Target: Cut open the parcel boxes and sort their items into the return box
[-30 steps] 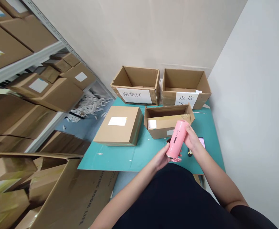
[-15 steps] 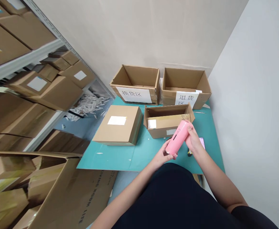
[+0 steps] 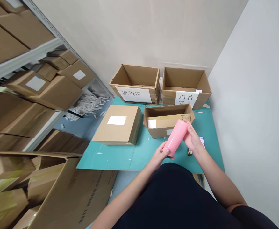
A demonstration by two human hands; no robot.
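A pink cylinder (image 3: 176, 139) is held tilted above the front part of the green table (image 3: 115, 159), its upper end leaning right. My left hand (image 3: 161, 155) grips the lower end, thumb on the near side. Around the upper end are the fingers of my right hand (image 3: 192, 138). The side of the cylinder that faces me is plain pink. Just behind it stands an open cardboard box (image 3: 160, 131) with a narrower carton inside. A phone (image 3: 202, 142) and a yellow and black tool (image 3: 189, 152) lie partly hidden beside my right hand.
Two open boxes with handwritten labels, one left (image 3: 133, 94) and one right (image 3: 186, 97), stand at the table's back edge. A closed carton (image 3: 118, 124) sits on the left. Shelves (image 3: 39, 52) of boxes and a large carton (image 3: 82, 190) are further left.
The pink cylinder has been turned about its length, so its dark lettering no longer shows. It has shifted slightly left, and my left hand has shifted its hold with it.
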